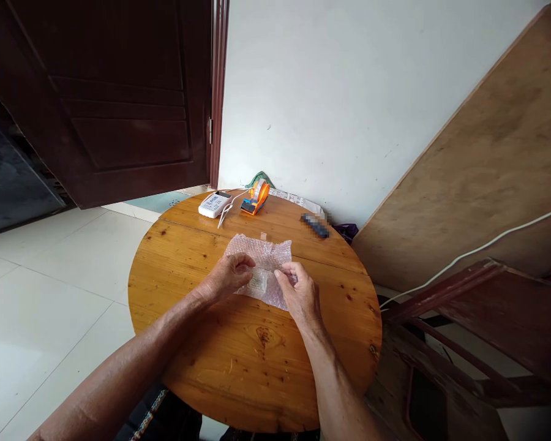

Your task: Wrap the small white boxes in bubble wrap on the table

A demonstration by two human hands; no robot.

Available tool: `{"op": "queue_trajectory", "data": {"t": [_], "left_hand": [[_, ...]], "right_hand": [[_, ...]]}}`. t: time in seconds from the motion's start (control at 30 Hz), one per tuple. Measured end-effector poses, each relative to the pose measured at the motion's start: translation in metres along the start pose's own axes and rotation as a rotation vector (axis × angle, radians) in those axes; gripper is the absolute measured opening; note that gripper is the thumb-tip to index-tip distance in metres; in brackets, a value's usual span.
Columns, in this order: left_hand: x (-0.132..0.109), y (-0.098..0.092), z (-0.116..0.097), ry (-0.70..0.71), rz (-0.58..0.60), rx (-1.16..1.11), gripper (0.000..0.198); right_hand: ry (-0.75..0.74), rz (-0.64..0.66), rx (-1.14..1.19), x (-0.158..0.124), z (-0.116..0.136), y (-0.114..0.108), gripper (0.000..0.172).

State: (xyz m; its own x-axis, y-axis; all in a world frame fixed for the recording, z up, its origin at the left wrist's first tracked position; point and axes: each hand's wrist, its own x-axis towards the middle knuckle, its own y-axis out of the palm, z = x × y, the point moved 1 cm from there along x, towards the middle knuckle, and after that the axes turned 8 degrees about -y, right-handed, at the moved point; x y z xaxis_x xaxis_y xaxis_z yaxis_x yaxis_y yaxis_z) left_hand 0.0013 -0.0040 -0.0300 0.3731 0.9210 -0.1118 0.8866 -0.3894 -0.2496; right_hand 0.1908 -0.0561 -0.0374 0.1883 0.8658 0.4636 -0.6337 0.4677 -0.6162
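Note:
A sheet of pinkish, see-through bubble wrap (pixel 259 248) lies spread on the round wooden table (pixel 261 367). On its near part is a small, flat, clear and whitish item (pixel 257 282), too indistinct to name. My left hand (pixel 227 278) is at the left side of the sheet, thumb and curled fingers closed on the wrap beside that item. From the right, my right hand (pixel 302 294) pinches the wrap between thumb and forefinger. The fingers hide parts of the sheet.
Toward the back of the table are a white device (pixel 213 205) with a white cable (pixel 224 214), an orange tape dispenser (pixel 256 197) and a dark, blurred-out object (pixel 315 225). A white wall (pixel 312 92) stands behind, a dark door (pixel 133 110) left, a wooden chair (pixel 477 300) right.

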Motion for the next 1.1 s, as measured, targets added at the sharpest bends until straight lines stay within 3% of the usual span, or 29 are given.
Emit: {"op": "queue_trajectory", "data": {"t": [0.13, 0.27, 0.33, 0.43, 0.57, 0.83, 0.93, 1.1], "left_hand": [[0.000, 0.000, 0.000, 0.004, -0.010, 0.002, 0.019], [0.001, 0.001, 0.001, 0.007, -0.024, 0.001, 0.020], [0.002, 0.001, 0.001, 0.015, -0.024, -0.002, 0.020], [0.001, 0.001, 0.001, 0.034, -0.028, -0.010, 0.018], [0.002, 0.000, 0.000, 0.043, -0.036, 0.017, 0.016], [0.005, -0.002, 0.006, 0.007, 0.004, -0.061, 0.024], [0.002, -0.014, 0.004, -0.003, 0.013, -0.010, 0.036], [-0.007, -0.040, -0.007, -0.060, -0.068, 0.288, 0.043]], "right_hand": [[-0.178, -0.095, -0.049, -0.001, 0.007, -0.005, 0.019], [-0.447, -0.176, -0.234, -0.006, 0.034, -0.015, 0.018], [-0.561, -0.146, -0.254, -0.012, 0.051, -0.017, 0.021], [-0.675, 0.037, -0.212, -0.019, 0.071, -0.014, 0.028], [-0.627, 0.241, -0.319, -0.021, 0.075, -0.003, 0.031], [-0.526, 0.329, -0.352, -0.013, 0.064, 0.000, 0.026], [-0.535, 0.376, -0.397, -0.011, 0.068, -0.003, 0.025], [-0.547, 0.446, -0.486, -0.007, 0.075, -0.006, 0.025]]}}
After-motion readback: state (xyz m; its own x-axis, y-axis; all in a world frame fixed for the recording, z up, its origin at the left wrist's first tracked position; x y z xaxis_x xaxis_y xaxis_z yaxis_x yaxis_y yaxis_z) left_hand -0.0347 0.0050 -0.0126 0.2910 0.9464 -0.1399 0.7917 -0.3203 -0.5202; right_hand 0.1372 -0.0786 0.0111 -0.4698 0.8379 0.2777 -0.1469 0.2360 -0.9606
